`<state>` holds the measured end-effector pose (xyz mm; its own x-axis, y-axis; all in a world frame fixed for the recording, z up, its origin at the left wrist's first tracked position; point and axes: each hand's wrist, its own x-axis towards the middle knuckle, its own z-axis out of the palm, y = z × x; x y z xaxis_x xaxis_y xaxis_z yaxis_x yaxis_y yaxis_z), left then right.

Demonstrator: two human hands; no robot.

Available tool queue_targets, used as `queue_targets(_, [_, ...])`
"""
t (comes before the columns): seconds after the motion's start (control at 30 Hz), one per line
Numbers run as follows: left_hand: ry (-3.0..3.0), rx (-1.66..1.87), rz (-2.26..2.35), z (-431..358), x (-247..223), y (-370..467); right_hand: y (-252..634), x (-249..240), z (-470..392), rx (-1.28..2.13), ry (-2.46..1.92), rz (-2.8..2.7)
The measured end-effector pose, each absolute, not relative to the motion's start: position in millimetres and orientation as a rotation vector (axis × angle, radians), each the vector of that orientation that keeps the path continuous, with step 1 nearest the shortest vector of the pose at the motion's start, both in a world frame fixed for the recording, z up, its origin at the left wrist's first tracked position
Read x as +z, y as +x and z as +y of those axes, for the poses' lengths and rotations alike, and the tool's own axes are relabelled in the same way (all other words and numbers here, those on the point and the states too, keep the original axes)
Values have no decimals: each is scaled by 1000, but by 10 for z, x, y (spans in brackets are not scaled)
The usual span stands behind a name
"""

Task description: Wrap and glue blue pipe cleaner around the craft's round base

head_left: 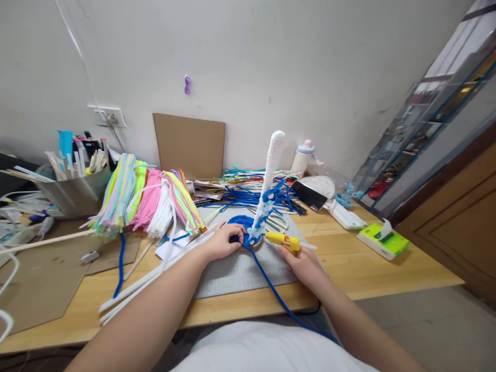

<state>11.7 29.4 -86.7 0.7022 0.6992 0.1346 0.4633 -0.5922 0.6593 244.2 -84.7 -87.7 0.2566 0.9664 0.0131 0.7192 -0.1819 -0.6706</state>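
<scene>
A round blue coiled base [239, 222] lies on the grey mat [228, 276], and a tall white fuzzy post [272, 157] rises from it with blue and light-blue trim around its lower part. My left hand [225, 241] is closed on the left edge of the base, fingertips pressed to the blue coil. In my right hand [304, 263] is a yellow glue gun [284, 241], its nozzle pointing left at the foot of the post. From the base a blue cord [273, 288] runs down over the table's front edge.
Bundles of coloured pipe cleaners [147, 206] and a metal pot of sticks [75, 191] stand left. Blue stems [251, 198] lie behind the mat. To the right are a phone [309, 195], a white power strip [346, 216] and a green tissue pack [383, 240].
</scene>
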Motion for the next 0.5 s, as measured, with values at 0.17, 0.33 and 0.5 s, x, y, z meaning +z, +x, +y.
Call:
queue_targets(0.17, [2317,511,882,299,-875,114,2451,-888,-850,555,-1980,-1538])
queue_targets(0.33, [2312,517,888,300,-879,115,2449,-888,-849,568,-2005,-1538])
queue_targets(0.5, [2308,517,884,305,-886,112,2448,-886,-845,571,-2014,-1547])
